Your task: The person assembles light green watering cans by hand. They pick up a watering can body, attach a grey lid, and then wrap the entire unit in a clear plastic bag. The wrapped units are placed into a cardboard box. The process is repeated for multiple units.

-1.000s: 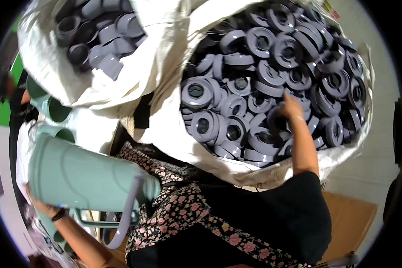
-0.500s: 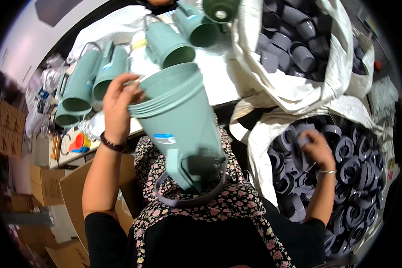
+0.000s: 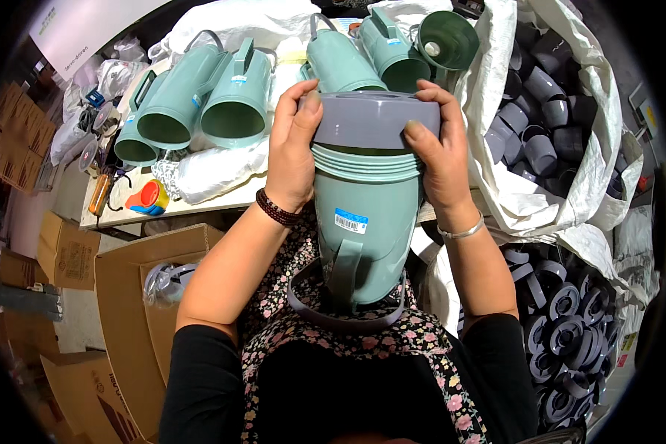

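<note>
Both hands grip a grey ring cap (image 3: pixel 376 118) seated on the open mouth of a pale green flask shell (image 3: pixel 362 222), which stands over the person's lap with its grey handle (image 3: pixel 342 275) toward the body. The left hand (image 3: pixel 292 152) has its fingers (image 3: pixel 308 103) clamped on the cap's left edge, thumb on top; the right hand (image 3: pixel 440 152) has its fingers (image 3: pixel 414 133) clamped on the right edge. Beyond the fingers, on the white surface (image 3: pixel 222 200), more green flask shells (image 3: pixel 237 96) lie on their sides with open mouths facing the person. To the right of the right-hand fingers, a white sack (image 3: pixel 570 200) holds grey cylindrical parts (image 3: pixel 540 148); below it, near the right elbow, lie grey ring caps (image 3: pixel 570 333). Left of the left forearm stands an open cardboard box (image 3: pixel 126 296).
</note>
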{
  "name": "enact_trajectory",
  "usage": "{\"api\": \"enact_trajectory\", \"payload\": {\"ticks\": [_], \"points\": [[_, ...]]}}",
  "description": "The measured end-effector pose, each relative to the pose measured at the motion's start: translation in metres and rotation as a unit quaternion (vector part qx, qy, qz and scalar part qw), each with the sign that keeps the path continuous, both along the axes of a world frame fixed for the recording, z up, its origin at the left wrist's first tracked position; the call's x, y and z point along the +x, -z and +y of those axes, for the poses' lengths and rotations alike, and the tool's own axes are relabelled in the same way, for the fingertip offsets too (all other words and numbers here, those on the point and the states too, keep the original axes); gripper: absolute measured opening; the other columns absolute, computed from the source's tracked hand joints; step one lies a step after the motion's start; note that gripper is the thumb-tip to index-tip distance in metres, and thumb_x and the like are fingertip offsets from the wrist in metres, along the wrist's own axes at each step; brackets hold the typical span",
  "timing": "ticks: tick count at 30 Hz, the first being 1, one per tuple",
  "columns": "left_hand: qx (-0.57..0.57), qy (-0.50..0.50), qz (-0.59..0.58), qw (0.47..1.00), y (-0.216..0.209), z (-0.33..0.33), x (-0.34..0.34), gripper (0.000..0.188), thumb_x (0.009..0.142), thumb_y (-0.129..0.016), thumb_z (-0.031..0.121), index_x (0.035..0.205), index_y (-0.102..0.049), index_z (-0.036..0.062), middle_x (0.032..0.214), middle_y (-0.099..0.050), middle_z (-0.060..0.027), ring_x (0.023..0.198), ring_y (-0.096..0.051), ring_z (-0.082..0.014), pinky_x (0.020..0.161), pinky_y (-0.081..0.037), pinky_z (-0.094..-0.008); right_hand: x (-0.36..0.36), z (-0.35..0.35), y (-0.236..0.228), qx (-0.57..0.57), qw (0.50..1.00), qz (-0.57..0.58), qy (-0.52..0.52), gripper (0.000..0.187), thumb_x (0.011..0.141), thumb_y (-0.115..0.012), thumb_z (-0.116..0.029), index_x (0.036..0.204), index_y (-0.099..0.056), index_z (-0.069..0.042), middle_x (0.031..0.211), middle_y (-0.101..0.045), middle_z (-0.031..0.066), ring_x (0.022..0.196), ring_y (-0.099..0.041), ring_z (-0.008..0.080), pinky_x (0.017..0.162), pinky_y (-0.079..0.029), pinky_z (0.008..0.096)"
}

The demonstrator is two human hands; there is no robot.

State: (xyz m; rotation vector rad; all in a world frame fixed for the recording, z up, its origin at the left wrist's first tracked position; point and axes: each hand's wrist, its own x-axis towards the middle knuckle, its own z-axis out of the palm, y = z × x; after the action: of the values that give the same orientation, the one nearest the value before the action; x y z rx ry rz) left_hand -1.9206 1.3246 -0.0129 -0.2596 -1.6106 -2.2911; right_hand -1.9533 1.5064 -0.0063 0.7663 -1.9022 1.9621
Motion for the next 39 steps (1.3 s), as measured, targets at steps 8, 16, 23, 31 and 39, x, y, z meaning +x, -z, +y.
{"api": "enact_trajectory", "payload": {"ticks": [8, 16, 23, 31, 39], "points": [[-0.054, -0.013, -0.003, 0.998, -0.001, -0.009, 0.007, 0.048, 0.092, -0.036, 0.036, 0.125, -0.039, 0.0009, 0.127, -0.040, -0.0149, 0.115, -0.040, -0.0193, 0.096, -0.032, -0.0303, 0.010, -0.018, -0.010, -0.051, 0.996, -0.068, -0.019, 0.048, 0.072, -0.068, -0.026, 0.104, -0.044, 0.000, 0.094, -0.052, 0.0093, 0.088, -0.051, 0.0140, 0.080, -0.041, 0.0266], [-0.224, -0.013, 0.270, 0.936, 0.026, -0.035, 0.006, 0.093, 0.053, -0.078, 0.055, 0.121, -0.037, 0.0060, 0.130, -0.036, -0.0178, 0.123, -0.034, -0.0297, 0.102, -0.027, -0.0411, 0.004, 0.001, 0.001, 0.087, 0.973, 0.213, 0.018, 0.066, 0.052, -0.075, -0.043, 0.094, -0.047, -0.001, 0.095, -0.045, 0.0121, 0.090, -0.045, 0.0234, 0.083, -0.038, 0.0327], [-0.388, -0.074, 0.279, 0.875, 0.014, -0.052, 0.028, 0.083, 0.049, -0.082, 0.045, 0.112, -0.047, 0.0039, 0.113, -0.053, -0.0143, 0.108, -0.049, -0.0311, 0.099, -0.032, -0.0460, 0.008, 0.007, -0.012, 0.205, 0.940, 0.271, -0.035, 0.084, 0.042, -0.080, -0.055, 0.096, -0.044, -0.002, 0.091, -0.043, 0.0103, 0.086, -0.044, 0.0266, 0.078, -0.038, 0.0364], [-0.458, -0.141, 0.241, 0.844, 0.006, -0.041, 0.045, 0.072, 0.056, -0.079, 0.042, 0.108, -0.049, 0.0022, 0.106, -0.053, -0.0159, 0.101, -0.050, -0.0330, 0.092, -0.037, -0.0418, -0.003, 0.001, -0.004, 0.210, 0.933, 0.289, -0.037, 0.074, 0.046, -0.079, -0.051, 0.090, -0.046, -0.001, 0.085, -0.044, 0.0098, 0.079, -0.044, 0.0253, 0.071, -0.037, 0.0330], [-0.511, -0.131, 0.171, 0.832, -0.004, -0.037, 0.043, 0.070, 0.058, -0.077, 0.043, 0.106, -0.046, 0.0029, 0.101, -0.049, -0.0137, 0.097, -0.045, -0.0316, 0.087, -0.036, -0.0397, -0.008, 0.003, -0.021, 0.319, 0.903, 0.268, -0.109, 0.078, 0.053, -0.079, -0.049, 0.101, -0.044, 0.002, 0.094, -0.047, 0.0148, 0.089, -0.047, 0.0309, 0.079, -0.040, 0.0377]]}}
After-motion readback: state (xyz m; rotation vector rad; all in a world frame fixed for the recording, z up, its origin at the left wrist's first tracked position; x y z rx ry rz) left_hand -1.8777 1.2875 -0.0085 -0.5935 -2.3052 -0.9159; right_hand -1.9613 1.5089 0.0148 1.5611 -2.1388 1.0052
